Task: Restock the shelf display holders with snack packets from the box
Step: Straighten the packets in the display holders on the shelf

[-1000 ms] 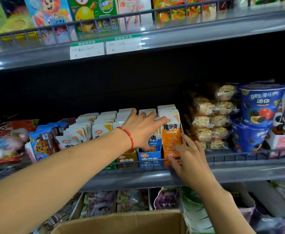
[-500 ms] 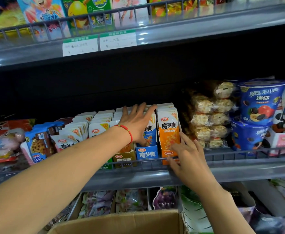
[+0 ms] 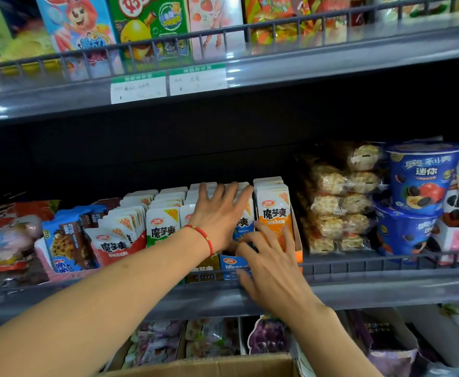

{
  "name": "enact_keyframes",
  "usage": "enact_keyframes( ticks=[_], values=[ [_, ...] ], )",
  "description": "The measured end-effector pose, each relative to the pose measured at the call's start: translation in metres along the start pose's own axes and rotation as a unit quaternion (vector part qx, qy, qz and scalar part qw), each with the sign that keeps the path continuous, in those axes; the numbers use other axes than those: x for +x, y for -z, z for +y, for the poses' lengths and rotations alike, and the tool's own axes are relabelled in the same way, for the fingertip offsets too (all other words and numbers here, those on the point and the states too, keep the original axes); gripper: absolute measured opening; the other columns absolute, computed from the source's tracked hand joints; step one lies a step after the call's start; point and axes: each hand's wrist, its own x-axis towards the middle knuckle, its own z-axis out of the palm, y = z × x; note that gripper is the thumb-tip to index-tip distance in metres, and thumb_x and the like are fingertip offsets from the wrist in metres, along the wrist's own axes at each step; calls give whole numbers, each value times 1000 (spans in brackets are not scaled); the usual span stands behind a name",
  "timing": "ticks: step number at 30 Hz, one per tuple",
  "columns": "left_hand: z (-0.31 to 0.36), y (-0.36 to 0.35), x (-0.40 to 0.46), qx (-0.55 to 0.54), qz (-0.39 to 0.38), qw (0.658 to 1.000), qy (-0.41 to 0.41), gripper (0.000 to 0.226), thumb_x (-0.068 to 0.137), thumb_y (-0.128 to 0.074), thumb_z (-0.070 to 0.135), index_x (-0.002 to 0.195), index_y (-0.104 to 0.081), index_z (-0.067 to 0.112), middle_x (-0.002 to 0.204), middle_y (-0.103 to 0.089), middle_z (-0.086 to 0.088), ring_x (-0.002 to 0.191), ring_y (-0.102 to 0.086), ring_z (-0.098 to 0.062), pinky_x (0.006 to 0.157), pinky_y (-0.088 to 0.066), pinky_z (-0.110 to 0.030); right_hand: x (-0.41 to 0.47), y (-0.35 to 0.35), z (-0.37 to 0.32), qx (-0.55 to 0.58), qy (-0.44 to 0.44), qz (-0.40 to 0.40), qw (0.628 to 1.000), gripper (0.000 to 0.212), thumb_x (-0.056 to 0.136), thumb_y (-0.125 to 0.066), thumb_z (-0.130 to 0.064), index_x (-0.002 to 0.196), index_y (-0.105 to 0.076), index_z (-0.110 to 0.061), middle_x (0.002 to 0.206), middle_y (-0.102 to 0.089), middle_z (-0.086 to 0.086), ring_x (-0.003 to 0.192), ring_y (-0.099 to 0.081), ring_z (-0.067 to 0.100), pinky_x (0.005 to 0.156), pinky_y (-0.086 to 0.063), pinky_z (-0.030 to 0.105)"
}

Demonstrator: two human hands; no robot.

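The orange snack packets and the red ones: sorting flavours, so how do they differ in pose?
The orange snack packets stand upright in their orange cardboard holder, at the row's right end. The red snack packets lean tilted, fanned out further left. Both carry the same white top and black lettering.

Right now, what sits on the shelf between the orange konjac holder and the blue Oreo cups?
In the head view, stacked clear bags of rice crackers fill the stretch between the orange holder and the blue cups.
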Motion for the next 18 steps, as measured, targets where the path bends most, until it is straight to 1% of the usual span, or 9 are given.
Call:
enact_keyframes(
  ticks=[4, 6, 8, 11, 14, 16, 18],
  values=[
    [5, -3, 4, -2, -3, 999, 32, 129, 65, -83, 48, 157, 3, 20, 160, -22, -15, 146, -29, -37, 115, -19, -69, -3, -4, 0, 8, 19, 27, 999, 25, 85, -66, -40, 106, -61, -26, 122, -62, -2, 141, -46, 25, 114, -32, 65],
    [4, -5, 8, -24, -18, 999, 36, 133, 63, -86, 49, 156, 5, 22, 161, -20, -14, 148, -25, -37, 117, -19, -68, -4, -4, 1, 16, 18, 33, 999, 21, 87, -64, -39, 105, -62, -28, 120, -63, -4, 140, -47, 24, 115, -31, 64],
    [0, -4, 13, -52, -31, 998, 16, 137, 62, -87, 54, 157, 5, 21, 163, -19, -11, 150, -21, -34, 119, -16, -66, -4, -3, 2, 22, 13, 36, 999, 20, 87, -64, -39, 104, -62, -28, 119, -63, -5, 140, -47, 22, 115, -32, 64],
    [-15, 4, 17, -112, -62, 992, 0, 133, 66, -86, 59, 159, -1, 18, 165, -19, -7, 153, -20, -28, 123, -17, -60, -4, -3, 2, 26, 16, 34, 999, 24, 88, -66, -39, 108, -64, -26, 120, -64, -5, 140, -48, 21, 115, -33, 64],
    [-21, 7, 21, -98, -86, 991, -6, 130, 68, -84, 61, 160, -3, 17, 167, -16, -5, 154, -20, -27, 123, -20, -55, -4, -2, 3, 36, 19, 34, 999, 25, 87, -68, -36, 110, -65, -25, 121, -64, -5, 140, -48, 21, 115, -30, 64],
    [-19, 7, 26, -92, -100, 991, 3, 132, 65, -86, 58, 160, -4, 17, 166, -18, -5, 153, -21, -27, 122, -24, -55, -3, -2, 4, 43, 20, 33, 998, 22, 88, -65, -36, 108, -66, -26, 121, -64, -6, 140, -48, 20, 116, -28, 64],
    [-16, 9, 32, -101, -128, 987, 13, 135, 64, -89, 53, 160, -2, 17, 167, -14, -5, 154, -17, -28, 122, -23, -57, -4, -2, 5, 46, 19, 33, 998, 21, 89, -59, -37, 107, -66, -28, 119, -63, -7, 140, -47, 20, 117, -27, 64]
  ],
)
